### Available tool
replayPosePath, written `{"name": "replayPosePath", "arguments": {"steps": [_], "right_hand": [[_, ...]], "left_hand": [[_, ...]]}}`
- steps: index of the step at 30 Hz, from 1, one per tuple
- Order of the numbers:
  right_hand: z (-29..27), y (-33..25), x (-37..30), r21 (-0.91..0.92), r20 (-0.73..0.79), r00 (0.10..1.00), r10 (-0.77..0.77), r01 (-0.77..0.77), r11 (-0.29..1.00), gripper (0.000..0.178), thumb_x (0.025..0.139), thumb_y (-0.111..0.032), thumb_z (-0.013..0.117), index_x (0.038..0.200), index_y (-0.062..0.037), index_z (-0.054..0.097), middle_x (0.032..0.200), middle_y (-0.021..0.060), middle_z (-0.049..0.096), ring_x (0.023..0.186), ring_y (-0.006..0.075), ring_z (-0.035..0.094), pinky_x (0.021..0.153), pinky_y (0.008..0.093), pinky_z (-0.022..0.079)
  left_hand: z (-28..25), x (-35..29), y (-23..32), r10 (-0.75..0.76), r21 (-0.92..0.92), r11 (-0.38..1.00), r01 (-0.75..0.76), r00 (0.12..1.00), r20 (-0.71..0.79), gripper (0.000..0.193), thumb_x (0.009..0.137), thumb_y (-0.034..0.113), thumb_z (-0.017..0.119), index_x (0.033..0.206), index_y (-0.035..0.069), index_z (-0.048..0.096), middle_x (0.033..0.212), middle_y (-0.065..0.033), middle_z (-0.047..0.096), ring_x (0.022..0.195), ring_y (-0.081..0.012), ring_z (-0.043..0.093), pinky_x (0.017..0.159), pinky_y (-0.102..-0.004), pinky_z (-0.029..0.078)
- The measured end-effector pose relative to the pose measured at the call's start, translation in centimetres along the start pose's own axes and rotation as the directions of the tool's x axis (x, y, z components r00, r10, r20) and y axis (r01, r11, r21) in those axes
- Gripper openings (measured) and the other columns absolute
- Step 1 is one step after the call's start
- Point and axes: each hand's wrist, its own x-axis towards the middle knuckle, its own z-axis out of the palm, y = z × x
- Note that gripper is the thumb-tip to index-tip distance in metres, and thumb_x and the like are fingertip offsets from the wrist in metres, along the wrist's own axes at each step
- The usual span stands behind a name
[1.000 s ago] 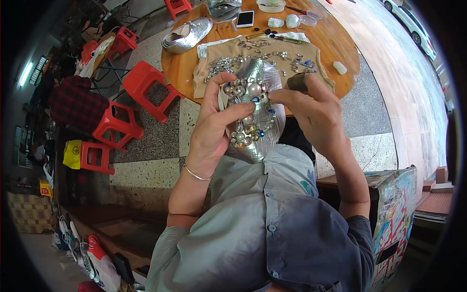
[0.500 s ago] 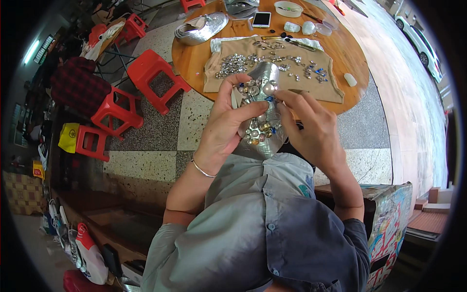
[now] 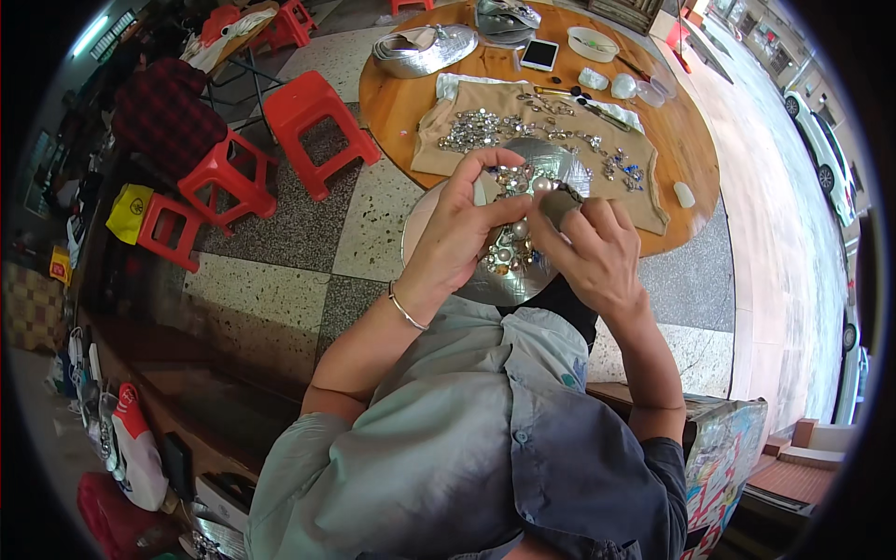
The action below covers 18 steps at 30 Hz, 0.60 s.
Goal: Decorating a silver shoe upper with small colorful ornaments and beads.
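Before my body I hold a shiny silver piece (image 3: 511, 287) set with pearls and clear gems (image 3: 519, 228), possibly a shoe upper. My left hand (image 3: 455, 229) is closed round its left side, thumb over the gems and fingers behind. A pale underside shows to the left of that hand. My right hand (image 3: 597, 250) has its fingers curled at the right side, pinching a dark grey folded part (image 3: 560, 203) next to the pearls. I cannot tell whether this is the piece's own turned edge. Beyond the hands, loose gems (image 3: 481, 131) are spread over a tan cloth (image 3: 431, 161).
The round wooden table (image 3: 387, 117) carries stacked silver pieces (image 3: 429, 51), a phone (image 3: 539, 54), a white bowl (image 3: 592, 44), tweezers (image 3: 605, 116) and a white bottle (image 3: 684, 194). Red stools (image 3: 308, 112) stand left. A printed box (image 3: 733, 439) is near my right elbow.
The silver piece has turned and spread wider, showing its broad face and pale underside. My right fingers have curled in round a grey part. The view has swung slightly.
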Motion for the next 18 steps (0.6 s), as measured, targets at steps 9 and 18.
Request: {"name": "replayPosePath", "arguments": {"steps": [9,18], "right_hand": [[1.3,0.6,1.8,0.117,-0.082,0.997,0.017,-0.008,0.993,0.031,0.06,-0.005,0.063,0.091,-0.0078,0.062,0.082,0.001,0.055,0.068,0.0162,0.05,0.055,0.0261,0.042],[3.2,1.7,1.4,0.192,-0.018,0.995,0.097,-0.092,0.977,0.035,0.059,-0.004,0.063,0.093,-0.011,0.063,0.081,0.0003,0.053,0.068,0.017,0.05,0.057,0.0283,0.041]], "left_hand": [[-3.0,-0.6,0.3,0.003,-0.092,0.996,0.0,0.999,0.04,0.028,0.084,0.002,0.054,0.11,0.008,0.047,0.089,-0.0024,0.056,0.066,-0.0066,0.057,0.058,-0.0178,0.048],[-2.4,0.5,-0.1,0.065,-0.22,0.973,-0.069,0.998,-0.025,0.026,0.084,0.004,0.055,0.108,0.006,0.048,0.088,-0.0032,0.058,0.078,-0.0087,0.058,0.066,-0.0208,0.049]]}}
